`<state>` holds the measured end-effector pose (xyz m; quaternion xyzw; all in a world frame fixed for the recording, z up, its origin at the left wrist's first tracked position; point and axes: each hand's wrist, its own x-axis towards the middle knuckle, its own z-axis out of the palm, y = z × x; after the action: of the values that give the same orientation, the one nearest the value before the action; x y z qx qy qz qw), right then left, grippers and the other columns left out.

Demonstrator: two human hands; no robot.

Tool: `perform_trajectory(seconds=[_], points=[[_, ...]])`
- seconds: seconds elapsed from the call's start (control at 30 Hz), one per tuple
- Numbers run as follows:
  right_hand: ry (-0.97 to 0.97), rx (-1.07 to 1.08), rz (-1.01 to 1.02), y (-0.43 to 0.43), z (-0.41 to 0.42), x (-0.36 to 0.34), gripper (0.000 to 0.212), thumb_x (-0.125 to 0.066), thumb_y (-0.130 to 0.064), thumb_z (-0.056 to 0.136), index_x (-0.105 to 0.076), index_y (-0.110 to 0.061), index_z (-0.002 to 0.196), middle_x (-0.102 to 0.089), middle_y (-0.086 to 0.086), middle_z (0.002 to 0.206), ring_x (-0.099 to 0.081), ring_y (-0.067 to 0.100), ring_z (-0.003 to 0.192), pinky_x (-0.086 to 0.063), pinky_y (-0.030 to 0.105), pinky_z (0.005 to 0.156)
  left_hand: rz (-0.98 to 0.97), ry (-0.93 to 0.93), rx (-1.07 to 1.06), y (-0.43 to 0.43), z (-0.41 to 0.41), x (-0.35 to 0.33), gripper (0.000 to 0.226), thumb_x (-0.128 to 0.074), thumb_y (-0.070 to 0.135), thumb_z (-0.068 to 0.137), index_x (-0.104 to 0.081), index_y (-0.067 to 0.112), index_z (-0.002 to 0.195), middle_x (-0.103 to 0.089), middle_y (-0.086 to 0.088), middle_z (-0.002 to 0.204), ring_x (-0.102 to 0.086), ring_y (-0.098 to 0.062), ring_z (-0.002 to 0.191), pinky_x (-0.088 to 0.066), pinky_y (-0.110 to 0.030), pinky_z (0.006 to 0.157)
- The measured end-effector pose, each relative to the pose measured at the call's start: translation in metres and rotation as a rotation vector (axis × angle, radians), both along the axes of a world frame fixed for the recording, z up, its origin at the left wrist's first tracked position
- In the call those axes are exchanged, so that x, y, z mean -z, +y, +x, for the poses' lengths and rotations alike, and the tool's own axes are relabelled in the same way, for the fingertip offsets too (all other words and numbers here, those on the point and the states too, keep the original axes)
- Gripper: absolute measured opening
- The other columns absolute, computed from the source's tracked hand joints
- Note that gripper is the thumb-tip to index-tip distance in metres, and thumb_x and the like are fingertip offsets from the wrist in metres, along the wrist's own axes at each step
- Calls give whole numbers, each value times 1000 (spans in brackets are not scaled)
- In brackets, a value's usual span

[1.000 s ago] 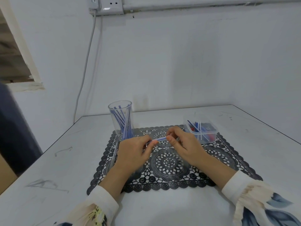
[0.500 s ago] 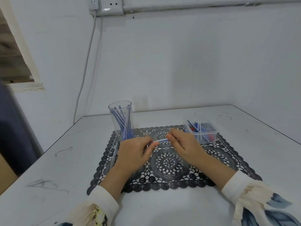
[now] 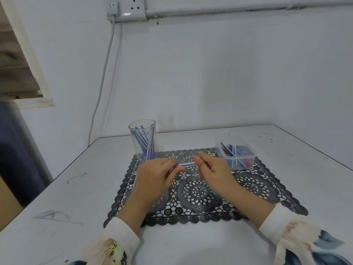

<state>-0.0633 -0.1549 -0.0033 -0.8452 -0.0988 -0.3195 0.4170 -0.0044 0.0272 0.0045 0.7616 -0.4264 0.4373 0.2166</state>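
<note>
Both hands meet over a black lace placemat (image 3: 200, 192) and hold one thin blue pen (image 3: 186, 164) level between them. My left hand (image 3: 156, 178) pinches its left end, and my right hand (image 3: 214, 171) pinches its right end. A clear plastic cup (image 3: 142, 140) with several blue pens upright in it stands at the mat's far left corner. A small clear tub (image 3: 236, 155) at the mat's far right holds several blue pen parts, thin white refills and red bits. Another thin pen part seems to run down under my left hand, mostly hidden.
The white table (image 3: 76, 188) meets the wall just behind the cup. Its left edge drops off beside a dark blue cloth (image 3: 17, 150). A grey cable (image 3: 103, 83) hangs from a wall socket (image 3: 129, 8) down behind the table.
Both hands stay in place on the pen. The fingers of my right hand have shifted slightly along its end.
</note>
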Motion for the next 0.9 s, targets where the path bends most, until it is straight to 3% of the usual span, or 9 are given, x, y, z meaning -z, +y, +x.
perform_trajectory(seconds=[0.1,0.2,0.3,0.4,0.5,0.63,0.77,0.83,0.9], points=[[86,-13,132,9,-5,-1,35,-46,-29,96,-54,-7,70,-58,10,56,-59,24,55,-50,43,61,48,-12,-12,4,0,-5,34,-51,46,89,-72,21,79,-63,10,63,-55,-7,54,-38,-17,50],[135,-40,174,16,-9,0,25,-44,-28,97,-64,-15,88,-66,7,74,-63,19,68,-52,37,68,37,40,-23,14,11,-6,24,-52,26,90,-70,12,96,-65,2,79,-59,-14,69,-46,-23,58],[250,-32,-135,20,-7,8,37,-41,-35,98,-52,-18,128,-61,1,121,-56,11,110,-42,24,96,-122,209,-126,30,25,-7,26,-56,2,87,-65,5,112,-60,-6,92,-55,-21,86,-49,-30,68],[376,-28,-462,22,-3,18,60,-35,-47,97,-19,-20,148,-26,-1,152,-22,11,139,-18,24,112,-301,368,-266,49,34,-12,23,-60,5,88,-67,3,109,-56,-5,94,-51,-19,87,-39,-25,75],[527,-5,-650,22,3,27,76,-24,-63,91,-1,-22,151,0,-3,158,1,12,144,-5,32,118,-452,616,-459,65,37,-17,25,-61,13,88,-68,7,111,-62,-8,96,-52,-14,77,-38,-22,73],[587,10,-759,23,5,28,106,7,-78,61,-6,-22,150,0,-3,158,1,14,144,-4,35,118,-476,959,-545,80,40,-12,22,-72,11,80,-72,4,100,-71,-15,92,-55,-13,68,-41,-23,67],[584,14,-785,24,6,29,81,-12,-70,86,-10,-22,150,-2,-2,158,0,15,145,-4,35,118,-387,1103,-615,78,43,-6,18,-79,14,72,-75,3,86,-71,-16,84,-56,-18,67,-42,-26,63],[592,13,-795,24,6,28,88,-6,-74,79,-10,-22,150,-3,-2,158,0,15,145,-4,35,118,-326,1175,-663,76,42,-5,22,-82,19,69,-74,1,78,-69,-15,77,-56,-19,65,-43,-27,59],[592,15,-803,23,7,28,82,-12,-71,85,-10,-22,150,-3,-2,158,-1,15,145,-4,36,118,-293,1207,-672,75,42,-4,23,-84,21,66,-70,3,70,-65,-13,70,-54,-18,59,-46,-28,56]])
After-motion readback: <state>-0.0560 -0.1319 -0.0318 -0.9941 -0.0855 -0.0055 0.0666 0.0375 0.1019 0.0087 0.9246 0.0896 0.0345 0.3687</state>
